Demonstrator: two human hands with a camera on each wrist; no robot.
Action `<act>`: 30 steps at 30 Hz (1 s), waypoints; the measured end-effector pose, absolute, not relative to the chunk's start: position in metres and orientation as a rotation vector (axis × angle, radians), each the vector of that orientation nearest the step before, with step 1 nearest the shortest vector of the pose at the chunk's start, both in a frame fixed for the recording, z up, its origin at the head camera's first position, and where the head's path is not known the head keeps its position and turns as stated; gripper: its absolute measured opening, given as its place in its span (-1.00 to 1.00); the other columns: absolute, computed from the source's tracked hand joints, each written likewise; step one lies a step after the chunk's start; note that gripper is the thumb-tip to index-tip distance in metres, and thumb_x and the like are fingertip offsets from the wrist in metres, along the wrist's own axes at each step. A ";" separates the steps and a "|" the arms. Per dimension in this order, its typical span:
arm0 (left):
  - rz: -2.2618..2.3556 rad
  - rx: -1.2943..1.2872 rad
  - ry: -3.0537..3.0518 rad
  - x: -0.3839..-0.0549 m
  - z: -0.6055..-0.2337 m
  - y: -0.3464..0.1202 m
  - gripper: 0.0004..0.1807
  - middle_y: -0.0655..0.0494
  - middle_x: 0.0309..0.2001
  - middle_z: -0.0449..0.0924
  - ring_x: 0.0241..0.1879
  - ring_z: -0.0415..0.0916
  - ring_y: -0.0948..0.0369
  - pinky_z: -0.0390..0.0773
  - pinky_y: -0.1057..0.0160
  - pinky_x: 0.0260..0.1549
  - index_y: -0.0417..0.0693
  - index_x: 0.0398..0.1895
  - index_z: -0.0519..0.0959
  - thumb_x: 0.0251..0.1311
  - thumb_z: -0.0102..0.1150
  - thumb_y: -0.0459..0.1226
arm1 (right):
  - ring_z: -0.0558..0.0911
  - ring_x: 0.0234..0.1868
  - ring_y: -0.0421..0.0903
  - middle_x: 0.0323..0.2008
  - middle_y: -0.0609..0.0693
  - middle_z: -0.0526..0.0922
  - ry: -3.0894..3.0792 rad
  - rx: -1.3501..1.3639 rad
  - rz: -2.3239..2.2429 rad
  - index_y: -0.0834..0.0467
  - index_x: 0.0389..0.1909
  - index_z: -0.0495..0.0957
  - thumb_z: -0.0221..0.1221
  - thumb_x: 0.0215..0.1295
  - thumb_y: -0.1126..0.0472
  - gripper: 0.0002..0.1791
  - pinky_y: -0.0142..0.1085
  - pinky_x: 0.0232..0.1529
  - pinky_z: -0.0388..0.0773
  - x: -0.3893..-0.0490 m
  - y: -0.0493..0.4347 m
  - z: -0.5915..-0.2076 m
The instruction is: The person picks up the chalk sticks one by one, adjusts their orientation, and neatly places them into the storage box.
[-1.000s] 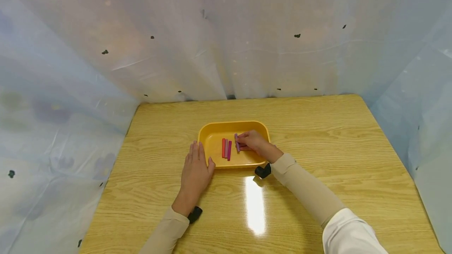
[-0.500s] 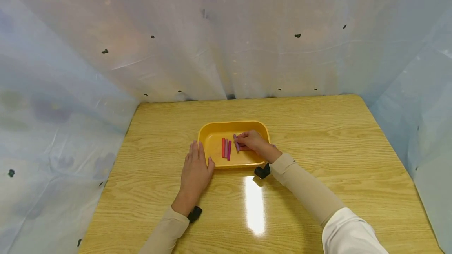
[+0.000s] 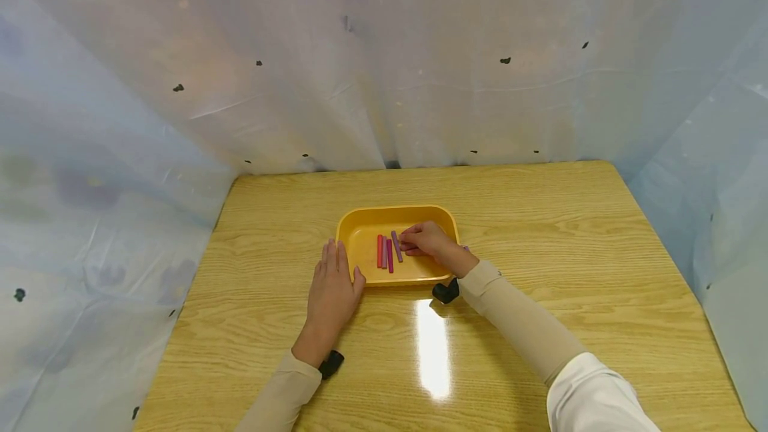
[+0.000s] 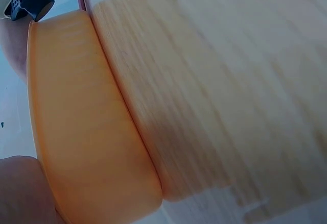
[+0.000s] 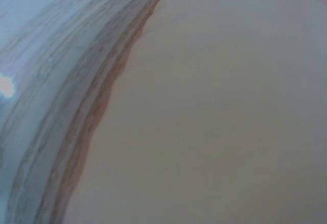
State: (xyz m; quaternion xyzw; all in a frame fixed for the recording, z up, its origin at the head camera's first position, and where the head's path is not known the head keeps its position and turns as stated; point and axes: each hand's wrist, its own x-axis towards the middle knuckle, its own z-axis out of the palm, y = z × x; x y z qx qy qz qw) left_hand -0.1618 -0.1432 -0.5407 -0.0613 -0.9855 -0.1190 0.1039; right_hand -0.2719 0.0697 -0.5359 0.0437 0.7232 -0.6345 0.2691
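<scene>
In the head view, a shallow yellow tray point(image 3: 360, 219) lies on the table. Side by side inside it are slim, crayon-like sticks: a red stick point(image 3: 380, 251), a mauve stick point(image 3: 385, 253) and a magenta stick point(image 3: 390, 257). A purple stick point(image 3: 397, 247) lies slightly tilted just right of them. My right hand point(image 3: 427, 239) is over the tray's right half, its bent fingertips beside the purple stick; whether they touch it is unclear. My left hand point(image 3: 333, 289) rests with straight fingers along the tray's left side, thumb at the front rim.
Another purple stick point(image 3: 466, 248) shows partly outside the tray's right end, behind my right wrist. The wood-grain table point(image 3: 540, 219) reaches to pale plastic sheeting point(image 3: 384, 85) at the back and sides. A black wrist camera point(image 3: 447, 292) hangs under my right cuff.
The purple stick has shifted left toward the magenta one and away from my right fingertips, which earlier pinched it. My left hand and the tray have stayed put.
</scene>
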 end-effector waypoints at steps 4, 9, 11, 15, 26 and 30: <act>-0.361 -0.177 -2.904 -0.162 -0.540 -0.143 -0.30 -0.30 0.37 0.00 0.37 -0.04 -0.08 0.15 -0.06 0.22 -0.38 0.38 0.04 0.32 -0.16 -0.10 | 0.62 -0.13 0.10 -0.15 0.29 0.60 1.943 0.107 -1.707 0.43 -0.03 0.50 0.01 0.37 0.28 -0.70 -0.15 -0.07 0.53 -0.272 0.071 -0.535; -0.368 -0.169 -2.910 -0.162 -0.540 -0.143 -0.30 -0.29 0.38 -0.01 0.37 -0.06 -0.07 0.13 -0.06 0.23 -0.37 0.39 0.03 0.32 -0.18 -0.09 | 0.61 -0.12 0.10 -0.13 0.29 0.59 1.939 0.109 -1.703 0.43 0.01 0.48 -0.03 0.40 0.27 -0.67 -0.14 -0.06 0.52 -0.271 0.072 -0.533; -0.368 -0.168 -2.916 -0.162 -0.540 -0.143 -0.30 -0.29 0.38 -0.02 0.37 -0.06 -0.07 0.13 -0.06 0.23 -0.36 0.39 0.02 0.33 -0.20 -0.09 | 0.61 -0.11 0.10 -0.12 0.29 0.58 1.927 0.116 -1.712 0.44 0.03 0.46 -0.04 0.40 0.28 -0.66 -0.13 -0.05 0.51 -0.271 0.072 -0.533; -0.368 -0.172 -2.912 -0.162 -0.539 -0.142 -0.30 -0.29 0.38 -0.01 0.37 -0.06 -0.07 0.14 -0.06 0.23 -0.37 0.39 0.02 0.32 -0.17 -0.10 | 0.60 -0.08 0.11 -0.08 0.30 0.56 1.897 0.134 -1.729 0.44 0.06 0.44 -0.05 0.40 0.28 -0.65 -0.13 -0.03 0.50 -0.272 0.072 -0.535; -0.362 -0.176 -2.917 -0.161 -0.540 -0.142 -0.30 -0.30 0.38 -0.01 0.37 -0.05 -0.08 0.14 -0.05 0.23 -0.37 0.39 0.02 0.32 -0.19 -0.09 | 0.61 -0.11 0.10 -0.10 0.34 0.55 1.843 0.119 -1.834 0.49 0.06 0.42 -0.04 0.40 0.28 -0.63 -0.15 -0.04 0.51 -0.268 0.073 -0.530; -0.370 -0.162 -2.918 -0.160 -0.540 -0.142 -0.29 -0.29 0.38 -0.02 0.37 -0.05 -0.07 0.14 -0.05 0.23 -0.36 0.39 0.01 0.32 -0.15 -0.11 | 0.54 0.00 0.19 0.00 0.41 0.47 1.801 0.062 -1.905 0.51 0.13 0.35 -0.07 0.42 0.28 -0.60 -0.10 0.03 0.45 -0.265 0.074 -0.519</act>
